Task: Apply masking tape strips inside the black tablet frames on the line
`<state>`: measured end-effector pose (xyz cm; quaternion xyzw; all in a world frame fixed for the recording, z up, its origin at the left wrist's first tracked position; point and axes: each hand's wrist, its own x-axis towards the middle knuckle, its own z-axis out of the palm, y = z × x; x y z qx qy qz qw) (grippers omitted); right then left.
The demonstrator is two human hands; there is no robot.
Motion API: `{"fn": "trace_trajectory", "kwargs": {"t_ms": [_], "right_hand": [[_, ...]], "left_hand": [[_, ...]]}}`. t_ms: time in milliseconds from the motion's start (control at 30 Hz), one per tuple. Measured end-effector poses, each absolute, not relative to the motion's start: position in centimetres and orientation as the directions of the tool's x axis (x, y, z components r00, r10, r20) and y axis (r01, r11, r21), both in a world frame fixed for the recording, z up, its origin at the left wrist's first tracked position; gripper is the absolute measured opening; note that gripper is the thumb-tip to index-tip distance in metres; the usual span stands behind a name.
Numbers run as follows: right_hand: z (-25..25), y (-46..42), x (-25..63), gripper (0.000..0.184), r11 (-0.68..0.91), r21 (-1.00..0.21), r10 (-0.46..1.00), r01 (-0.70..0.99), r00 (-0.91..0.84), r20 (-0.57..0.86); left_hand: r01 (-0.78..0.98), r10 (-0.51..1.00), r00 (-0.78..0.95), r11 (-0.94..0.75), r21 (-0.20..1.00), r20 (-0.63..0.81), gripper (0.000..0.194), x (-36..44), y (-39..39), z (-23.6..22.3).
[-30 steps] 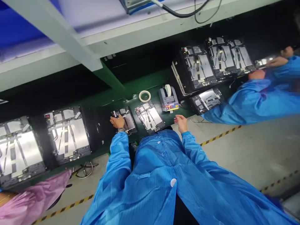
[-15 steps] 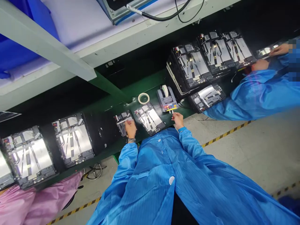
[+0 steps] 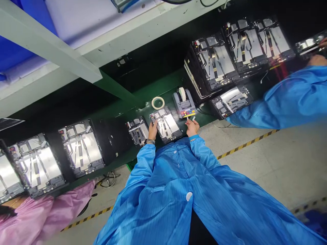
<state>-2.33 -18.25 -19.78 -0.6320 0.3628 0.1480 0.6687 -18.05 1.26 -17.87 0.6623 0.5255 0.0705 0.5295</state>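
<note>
In front of me lies an opened tablet (image 3: 169, 126) with its silver inside and dark ribbon cables showing. My left hand (image 3: 152, 132) is at its left edge, fingers closed on the rim. A second opened tablet (image 3: 139, 132), with a white strip across its top, lies just left of that hand. On the right, my right hand (image 3: 192, 128) pinches a short white tape strip (image 3: 193, 118) below the front of a grey tape dispenser (image 3: 184, 104). A roll of tape (image 3: 158, 102) lies behind the middle tablet.
Stacks of opened tablets (image 3: 216, 63) stand at the back right, with another tablet (image 3: 232, 101) before them. A co-worker's blue sleeve (image 3: 288, 95) reaches in there. More tablets (image 3: 83, 148) line the left, near a pink garment (image 3: 53, 217). A white shelf beam (image 3: 127, 51) crosses above.
My left hand has left the white strip on the left tablet and moved right to the middle tablet's edge. My right hand stays by the dispenser, a strip now showing at its fingers.
</note>
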Motion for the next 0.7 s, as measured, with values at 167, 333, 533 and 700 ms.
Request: {"fn": "trace_trajectory", "kwargs": {"t_ms": [167, 333, 533, 700], "right_hand": [[-18.2, -21.5, -5.4, 0.044, 0.012, -0.854, -0.242, -0.520, 0.827, -0.507], [-13.8, -23.4, -8.0, 0.054, -0.219, -0.945, 0.136, -0.242, 0.952, -0.275], [-10.4, -19.9, -4.6, 0.049, -0.303, -0.953, 0.271, -0.003, 0.958, -0.089], [-9.7, -17.2, -1.0, 0.051, -0.413, -0.862, 0.464, 0.295, 0.882, 0.079]], "left_hand": [[0.696, 0.862, 0.465, -0.216, 0.685, -0.200, 0.074, -15.9, 1.6, -16.6], [0.597, 0.670, 0.732, -0.542, 0.592, -0.124, 0.076, -10.5, -0.5, -15.4], [0.663, 0.721, 0.668, -0.463, 0.588, -0.185, 0.083, -6.2, -1.1, -16.5], [0.667, 0.718, 0.661, -0.428, 0.609, -0.219, 0.070, -6.9, -0.5, -16.9]]}}
